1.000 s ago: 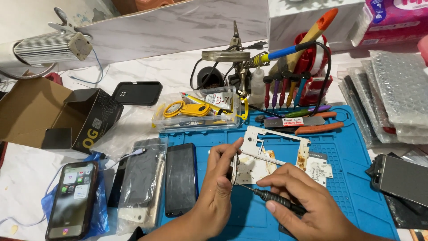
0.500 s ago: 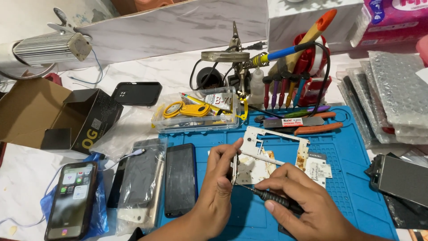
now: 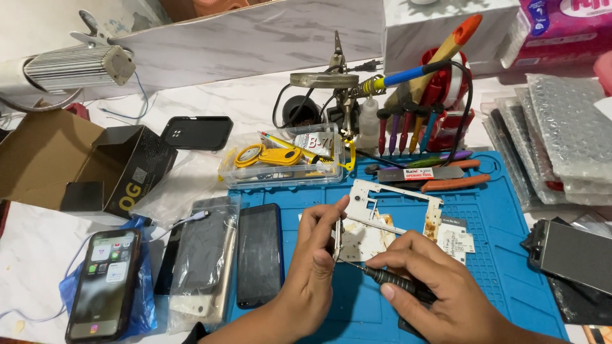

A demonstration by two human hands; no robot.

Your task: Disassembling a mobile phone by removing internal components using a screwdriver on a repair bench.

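Observation:
My left hand (image 3: 312, 267) grips the left edge of an opened phone body (image 3: 364, 239) lying on the blue work mat (image 3: 503, 255). My right hand (image 3: 440, 293) holds a thin black screwdriver (image 3: 392, 278), its tip pointing left onto the phone body near my left fingers. A white plastic phone frame (image 3: 398, 204) lies just beyond, partly over the phone body. Small white labels (image 3: 454, 241) sit to the right of it.
Two dark phones (image 3: 258, 253) (image 3: 203, 251) lie left of the hands, and a lit phone (image 3: 105, 280) on blue plastic farther left. Behind are a clear parts box (image 3: 287, 167), a rack of screwdrivers (image 3: 408, 127), a soldering iron (image 3: 414, 73), a black box (image 3: 131, 167) and bubble-wrap packs (image 3: 561, 134).

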